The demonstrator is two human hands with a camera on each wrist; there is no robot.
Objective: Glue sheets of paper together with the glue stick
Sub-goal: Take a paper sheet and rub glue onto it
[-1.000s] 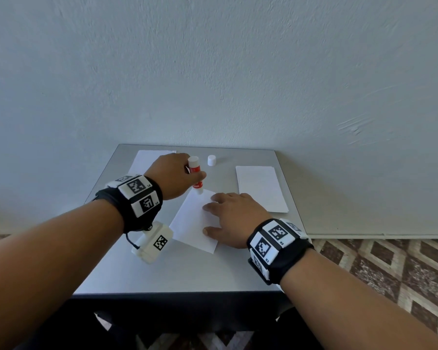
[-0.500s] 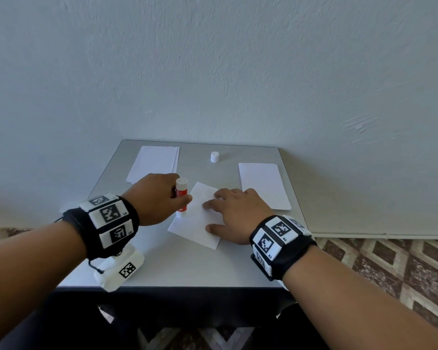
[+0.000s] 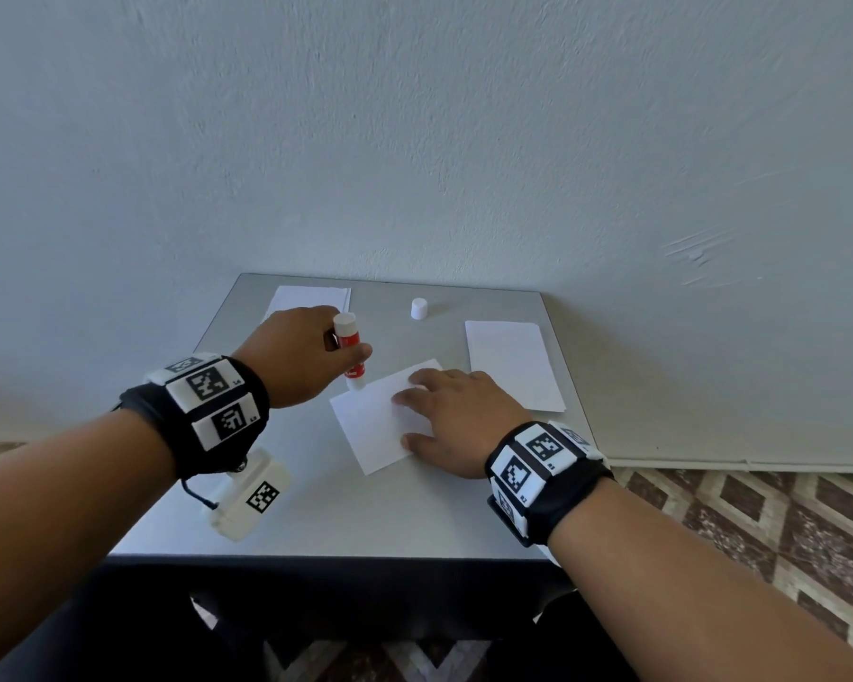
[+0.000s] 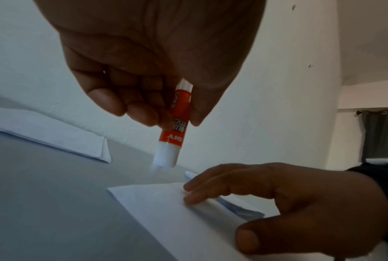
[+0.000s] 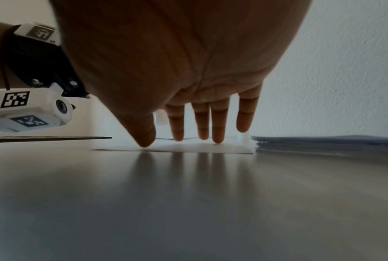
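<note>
My left hand grips a red and white glue stick, held nearly upright with its uncapped white tip down at the far left edge of a small white sheet. The sheet lies in the middle of the grey table. My right hand lies flat on the sheet's right part, with straight fingertips pressing the paper down.
The glue stick's white cap stands at the back of the table. A paper stack lies to the right, and another paper stack at the back left. The wall rises right behind the table.
My left hand pulled the glue stick toward me along the sheet's left edge, then moved it back away again. My right hand stayed on the sheet.
</note>
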